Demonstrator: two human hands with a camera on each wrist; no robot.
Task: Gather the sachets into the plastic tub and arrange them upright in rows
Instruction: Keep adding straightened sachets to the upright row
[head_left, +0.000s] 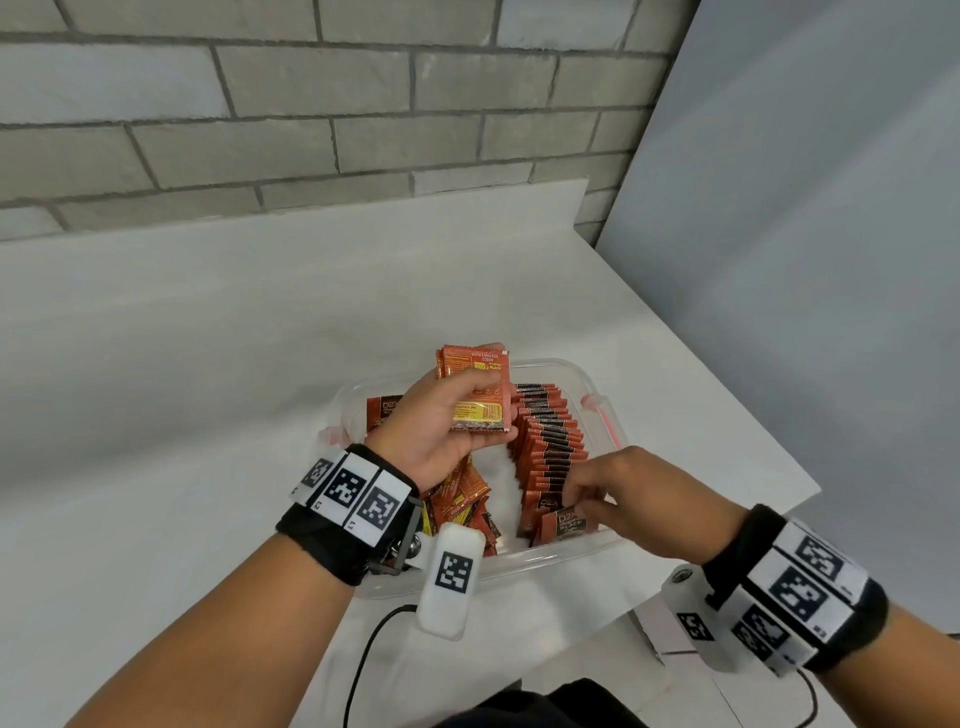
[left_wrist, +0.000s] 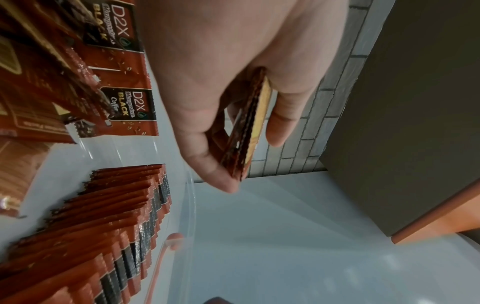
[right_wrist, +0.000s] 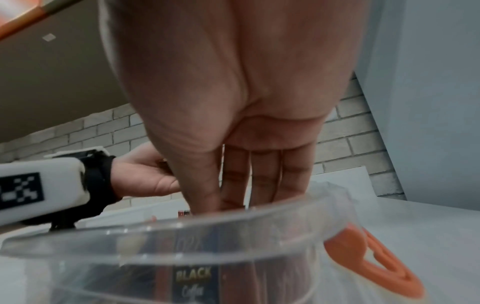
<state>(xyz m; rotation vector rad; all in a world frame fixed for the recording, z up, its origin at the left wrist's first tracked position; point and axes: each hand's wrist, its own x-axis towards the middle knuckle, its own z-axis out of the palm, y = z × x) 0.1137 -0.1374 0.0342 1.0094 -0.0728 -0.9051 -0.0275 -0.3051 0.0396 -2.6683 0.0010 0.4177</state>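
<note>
Over plastic tub (head_left: 597, 387) on white table (head_left: 208, 364): left hand (head_left: 441, 431) grips small stack of sachets (head_left: 475, 387), thumb across face, fingers behind. Right hand (head_left: 639, 493) reaches into near end of upright row (head_left: 548, 441), fingertips (head_left: 574, 486) pinching front sachet (head_left: 566, 522). Loose sachets (head_left: 460, 506) lie jumbled at tub's left. Packets likely light, thin, slick, floppy; best pinched by flat faces or sealed edges, row braced against toppling.
</note>
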